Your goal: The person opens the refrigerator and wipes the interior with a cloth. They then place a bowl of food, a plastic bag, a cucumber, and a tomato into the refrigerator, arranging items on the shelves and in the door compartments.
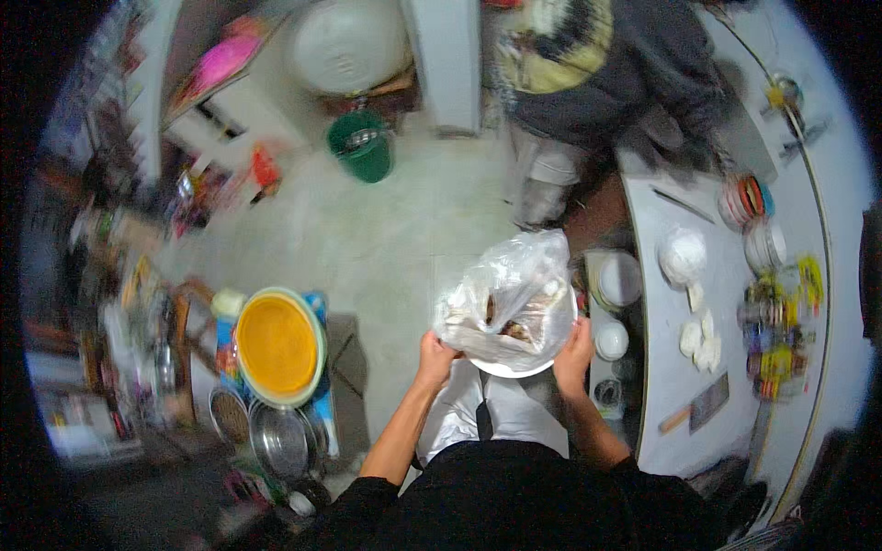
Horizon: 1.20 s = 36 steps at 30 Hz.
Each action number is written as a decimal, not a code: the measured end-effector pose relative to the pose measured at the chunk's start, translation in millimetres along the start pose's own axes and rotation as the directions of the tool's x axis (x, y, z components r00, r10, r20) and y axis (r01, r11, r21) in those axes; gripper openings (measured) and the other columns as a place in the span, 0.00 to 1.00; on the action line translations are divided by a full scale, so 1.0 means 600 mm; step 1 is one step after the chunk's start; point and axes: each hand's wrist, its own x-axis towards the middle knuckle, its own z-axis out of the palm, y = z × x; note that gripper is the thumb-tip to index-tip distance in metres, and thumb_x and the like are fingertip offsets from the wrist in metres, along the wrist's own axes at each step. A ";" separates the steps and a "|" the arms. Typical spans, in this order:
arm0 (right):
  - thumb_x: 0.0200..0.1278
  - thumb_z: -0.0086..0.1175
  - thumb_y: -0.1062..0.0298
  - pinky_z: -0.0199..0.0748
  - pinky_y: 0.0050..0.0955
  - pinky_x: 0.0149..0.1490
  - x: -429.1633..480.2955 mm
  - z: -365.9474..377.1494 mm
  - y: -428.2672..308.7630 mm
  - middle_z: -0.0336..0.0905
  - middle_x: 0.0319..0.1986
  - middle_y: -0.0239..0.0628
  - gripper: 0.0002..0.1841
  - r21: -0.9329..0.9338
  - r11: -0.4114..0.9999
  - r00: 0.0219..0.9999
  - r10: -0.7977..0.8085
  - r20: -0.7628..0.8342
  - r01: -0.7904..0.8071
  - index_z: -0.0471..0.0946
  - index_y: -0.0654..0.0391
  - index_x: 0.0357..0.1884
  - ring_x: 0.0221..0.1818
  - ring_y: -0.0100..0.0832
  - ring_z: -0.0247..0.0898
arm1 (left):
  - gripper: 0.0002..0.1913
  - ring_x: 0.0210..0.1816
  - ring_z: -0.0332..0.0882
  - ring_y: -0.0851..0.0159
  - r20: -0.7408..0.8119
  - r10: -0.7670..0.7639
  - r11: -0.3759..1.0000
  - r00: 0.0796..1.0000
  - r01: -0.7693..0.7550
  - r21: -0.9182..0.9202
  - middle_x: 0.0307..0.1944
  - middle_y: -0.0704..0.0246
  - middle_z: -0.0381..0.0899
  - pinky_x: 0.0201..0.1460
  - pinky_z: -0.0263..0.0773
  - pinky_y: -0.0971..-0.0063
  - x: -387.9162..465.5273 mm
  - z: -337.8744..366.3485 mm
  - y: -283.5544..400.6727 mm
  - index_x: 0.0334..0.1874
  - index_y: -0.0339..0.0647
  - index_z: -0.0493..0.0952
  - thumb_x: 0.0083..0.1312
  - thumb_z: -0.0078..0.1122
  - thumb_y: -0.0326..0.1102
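Observation:
In front of my body I carry a white bowl or plate (513,372) with both hands. A clear plastic bag (513,268) lies in and over it, rising loosely at the far side. Through the film I can see brown pieces (515,332), too blurred to name. My left hand (435,361) grips the left side, where bag and rim meet. At the right rim, my right hand (575,352) holds the dish with its fingers partly hidden.
On the white worktop (672,451) at right lie a cleaver (708,404), white chunks (701,342) and a white bundle (682,256). An orange-yellow basin (278,347) and a metal pot (281,437) stand at left. A green bucket (362,148) sits on the floor (310,227) ahead.

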 end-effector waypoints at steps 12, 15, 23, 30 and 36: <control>0.71 0.41 0.69 0.69 0.34 0.42 0.203 -0.062 -0.133 0.75 0.32 0.49 0.10 0.349 0.863 0.646 -0.505 0.572 0.365 0.72 0.65 0.41 0.34 0.39 0.72 | 0.24 0.48 0.78 0.70 -0.658 0.126 0.847 0.742 -0.426 -0.318 0.48 0.71 0.78 0.42 0.81 0.73 -0.168 0.214 0.058 0.60 0.43 0.69 0.60 0.62 0.25; 0.70 0.43 0.70 0.69 0.34 0.38 0.255 -0.021 -0.165 0.76 0.29 0.48 0.09 0.456 0.766 0.507 -0.642 0.576 0.453 0.71 0.65 0.39 0.29 0.39 0.72 | 0.24 0.47 0.78 0.70 -0.780 0.116 0.781 0.615 -0.542 -0.311 0.48 0.71 0.78 0.43 0.81 0.72 -0.159 0.264 0.062 0.60 0.42 0.69 0.60 0.61 0.24; 0.70 0.43 0.70 0.70 0.36 0.38 0.278 -0.004 -0.234 0.78 0.30 0.53 0.10 0.588 0.725 0.172 -0.670 0.722 0.358 0.74 0.65 0.41 0.30 0.43 0.75 | 0.24 0.45 0.78 0.69 -0.960 0.130 0.719 0.249 -0.690 -0.082 0.48 0.70 0.77 0.39 0.80 0.75 -0.208 0.392 0.108 0.59 0.41 0.69 0.59 0.57 0.20; 0.69 0.45 0.69 0.70 0.40 0.36 0.279 -0.002 -0.316 0.76 0.28 0.54 0.08 0.803 0.524 -0.030 -0.832 0.553 0.284 0.72 0.63 0.37 0.31 0.54 0.75 | 0.22 0.50 0.79 0.63 -0.996 0.072 0.628 -0.049 -0.774 0.084 0.52 0.65 0.76 0.43 0.81 0.67 -0.212 0.472 0.134 0.58 0.38 0.70 0.61 0.56 0.19; 0.69 0.47 0.70 0.66 0.42 0.30 0.217 0.068 -0.375 0.74 0.23 0.54 0.07 0.816 0.537 -0.232 -0.783 0.577 0.215 0.71 0.64 0.36 0.24 0.53 0.72 | 0.23 0.50 0.78 0.63 -0.980 0.019 0.591 -0.199 -0.788 0.171 0.54 0.64 0.74 0.44 0.81 0.67 -0.221 0.427 0.147 0.60 0.36 0.67 0.60 0.54 0.19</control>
